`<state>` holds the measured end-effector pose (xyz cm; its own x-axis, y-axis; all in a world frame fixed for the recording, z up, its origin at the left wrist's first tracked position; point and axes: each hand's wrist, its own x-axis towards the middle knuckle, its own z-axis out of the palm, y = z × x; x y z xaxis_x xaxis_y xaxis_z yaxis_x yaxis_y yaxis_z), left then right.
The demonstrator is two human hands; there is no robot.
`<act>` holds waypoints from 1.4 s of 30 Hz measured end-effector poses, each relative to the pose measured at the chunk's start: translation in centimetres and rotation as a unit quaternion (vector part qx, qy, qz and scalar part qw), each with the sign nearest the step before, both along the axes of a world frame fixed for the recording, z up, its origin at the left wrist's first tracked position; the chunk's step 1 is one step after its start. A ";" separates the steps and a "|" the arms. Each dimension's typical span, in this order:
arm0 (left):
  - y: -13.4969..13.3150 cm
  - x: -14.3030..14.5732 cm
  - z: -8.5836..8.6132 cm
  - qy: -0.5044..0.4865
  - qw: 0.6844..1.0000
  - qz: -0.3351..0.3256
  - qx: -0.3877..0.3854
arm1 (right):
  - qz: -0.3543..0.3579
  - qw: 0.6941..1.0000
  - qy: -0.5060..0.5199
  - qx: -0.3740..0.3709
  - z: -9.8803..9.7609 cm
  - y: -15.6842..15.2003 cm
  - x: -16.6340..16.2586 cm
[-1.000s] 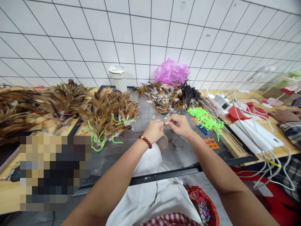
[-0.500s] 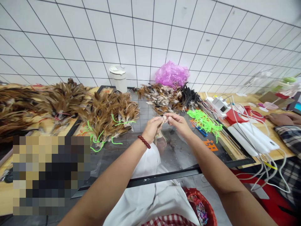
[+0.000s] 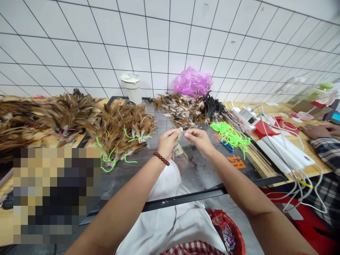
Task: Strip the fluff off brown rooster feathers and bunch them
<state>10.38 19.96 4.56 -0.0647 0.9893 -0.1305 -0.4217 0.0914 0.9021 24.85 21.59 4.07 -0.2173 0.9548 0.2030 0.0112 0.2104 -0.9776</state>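
Observation:
Over the dark glass board (image 3: pixel 148 173), my left hand (image 3: pixel 168 141) is closed, with pale feather bases (image 3: pixel 181 130) showing at its fingertips; the rest of the feathers is mostly hidden by the hand. Just to the right, my right hand (image 3: pixel 199 141) makes a pinch, and whatever lies in it is too small to make out. A small gap separates the two hands. Behind them spreads a heap of mottled, fluffy feathers (image 3: pixel 183 108) beside black feathers (image 3: pixel 213 109). Right of my right hand lies a tangle of neon green cords (image 3: pixel 230 135), next to a blue tool (image 3: pixel 227 146).
Brown feather bundles (image 3: pixel 124 127), some with green ties, cover the left side. A white lidded cup (image 3: pixel 132 88) and a pink plastic bag (image 3: pixel 193 81) stand by the tiled wall. White cables and a power strip (image 3: pixel 245 117) lie right, near another person's hands (image 3: pixel 318 130). Below hangs a red basket (image 3: pixel 237 233).
My right hand has drawn slightly away from the left, widening the gap between the fingertips. The whole view has shifted a little.

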 end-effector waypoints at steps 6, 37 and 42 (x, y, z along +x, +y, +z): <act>-0.2 0.0 0.3 -0.045 0.998 -0.029 0.013 | 0.006 0.999 0.028 -0.016 0.2 0.1 0.1; 0.0 -0.4 -0.5 0.114 0.976 -0.101 0.155 | 0.017 0.998 0.019 0.058 1.1 0.0 0.9; 0.5 -0.6 -1.2 0.206 0.960 -0.095 0.164 | 0.026 0.985 -0.083 0.148 1.2 -0.3 0.8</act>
<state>9.78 20.44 3.32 0.1423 0.9720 0.1870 -0.0266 -0.1851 0.9824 25.62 21.31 5.27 -0.3174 0.8463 0.4279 0.1474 0.4897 -0.8593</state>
